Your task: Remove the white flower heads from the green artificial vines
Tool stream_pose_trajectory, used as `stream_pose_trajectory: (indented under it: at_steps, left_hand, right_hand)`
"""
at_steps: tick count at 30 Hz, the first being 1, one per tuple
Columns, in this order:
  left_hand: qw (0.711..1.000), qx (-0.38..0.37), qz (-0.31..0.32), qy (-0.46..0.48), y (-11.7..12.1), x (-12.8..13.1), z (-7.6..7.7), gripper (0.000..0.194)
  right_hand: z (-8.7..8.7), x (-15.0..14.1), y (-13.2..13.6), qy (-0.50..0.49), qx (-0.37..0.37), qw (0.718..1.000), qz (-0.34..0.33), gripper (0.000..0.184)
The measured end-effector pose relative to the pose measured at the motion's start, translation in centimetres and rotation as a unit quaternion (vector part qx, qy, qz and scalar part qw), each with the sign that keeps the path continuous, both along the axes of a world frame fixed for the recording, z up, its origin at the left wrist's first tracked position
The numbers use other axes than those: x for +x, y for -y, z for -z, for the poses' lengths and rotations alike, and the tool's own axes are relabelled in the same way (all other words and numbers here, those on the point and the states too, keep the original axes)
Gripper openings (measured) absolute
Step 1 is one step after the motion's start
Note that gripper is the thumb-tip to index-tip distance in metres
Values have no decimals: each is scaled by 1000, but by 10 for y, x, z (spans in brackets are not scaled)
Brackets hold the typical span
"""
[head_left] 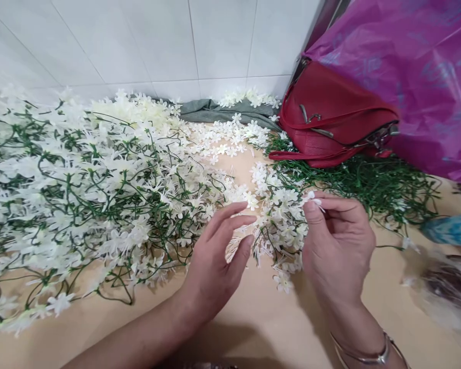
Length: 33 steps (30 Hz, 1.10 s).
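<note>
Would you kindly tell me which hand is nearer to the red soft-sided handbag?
Right. The right hand is just on the near side of the red soft-sided handbag; the left hand is farther off, nearer the wearer and to the bag's left.

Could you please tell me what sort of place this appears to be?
Probably a small workshop or home workspace: white artificial flowers and green stems lie heaped on a beige surface, with a red handbag near a tiled wall.
</note>
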State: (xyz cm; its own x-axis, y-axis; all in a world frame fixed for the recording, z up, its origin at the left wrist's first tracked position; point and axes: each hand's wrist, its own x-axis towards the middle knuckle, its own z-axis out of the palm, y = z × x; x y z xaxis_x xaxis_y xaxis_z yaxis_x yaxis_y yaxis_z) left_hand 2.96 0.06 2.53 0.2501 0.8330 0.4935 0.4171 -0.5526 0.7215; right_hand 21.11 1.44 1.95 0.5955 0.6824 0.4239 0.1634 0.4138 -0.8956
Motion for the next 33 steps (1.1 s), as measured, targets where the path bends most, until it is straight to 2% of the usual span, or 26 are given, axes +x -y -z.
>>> stream_pose_trajectory:
  at_steps: [3, 6, 12, 17, 20, 22, 23, 24, 27, 29, 33]
  left_hand:
    - [995, -10, 71, -70, -12, 11, 2, 26]
    - [983, -2, 110, -145, -22, 22, 7, 22]
    - [944, 12, 121, -306, -31, 32, 16, 21]
    - [942, 22, 126, -310, -40, 29, 18, 22]
    - [964, 5, 118, -237, -42, 21, 11, 19]
    - [987, -67, 84, -122, -40, 14, 4, 14]
    - [988, -126, 67, -51, -38, 10, 1, 9]
    - [980, -189, 61, 23, -36, 7, -2, 2]
    - [918, -337, 91, 187, -28, -1, -8, 24]
    - [897, -366, 98, 229, -23, -2, -7, 27]
    - [896, -359, 66, 254, -14, 0, -4, 26]
  right_hand:
    - [-5, 9, -3, 20, 36, 998, 47, 14]
    - [-7, 17, -6, 44, 47, 995, 70, 15]
    - [-5, 24, -8, 67, 41, 997, 27, 12]
    - [-8, 17, -2, 64, 8, 998, -16, 12]
    - [-9, 12, 0, 47, 1, 998, -47, 12]
    - [-8, 13, 0, 16, -5, 998, -62, 12]
    - [-6, 14, -1, -2, -9, 998, -68, 12]
    - [-5, 15, -1, -20, -15, 997, -75, 13]
    - [2, 19, -5, -73, -47, 989, -120, 14]
    - [7, 18, -7, -107, -72, 978, -163, 16]
    - [10, 9, -8, -149, -110, 954, -235, 24]
